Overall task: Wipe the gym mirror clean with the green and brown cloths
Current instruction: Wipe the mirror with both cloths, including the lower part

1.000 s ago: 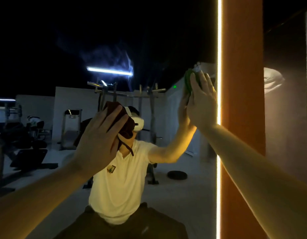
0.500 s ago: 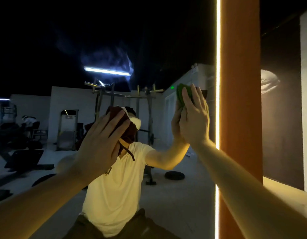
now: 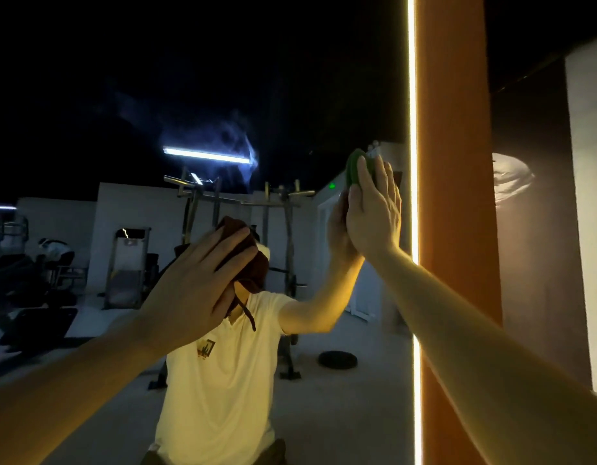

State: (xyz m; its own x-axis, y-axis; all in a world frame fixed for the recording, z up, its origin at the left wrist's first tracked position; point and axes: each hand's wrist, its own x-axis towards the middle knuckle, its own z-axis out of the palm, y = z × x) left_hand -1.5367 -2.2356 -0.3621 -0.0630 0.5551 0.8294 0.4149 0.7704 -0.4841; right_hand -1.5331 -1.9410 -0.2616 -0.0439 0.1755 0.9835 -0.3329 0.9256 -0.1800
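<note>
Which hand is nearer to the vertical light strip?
Right. The right hand, pressing the green cloth, is just left of the light strip; the left hand is far left.

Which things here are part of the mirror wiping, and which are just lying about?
In use: mirror, green cloth under right hand, brown cloth under left hand.
Lying about: orange panel, light strip, weight plate and rack in the reflection.

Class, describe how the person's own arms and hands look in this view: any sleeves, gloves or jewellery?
Both forearms are bare to the frame edge, no sleeves in view. The left hand and right hand wear no gloves; no watch, ring or bracelet shows.
</note>
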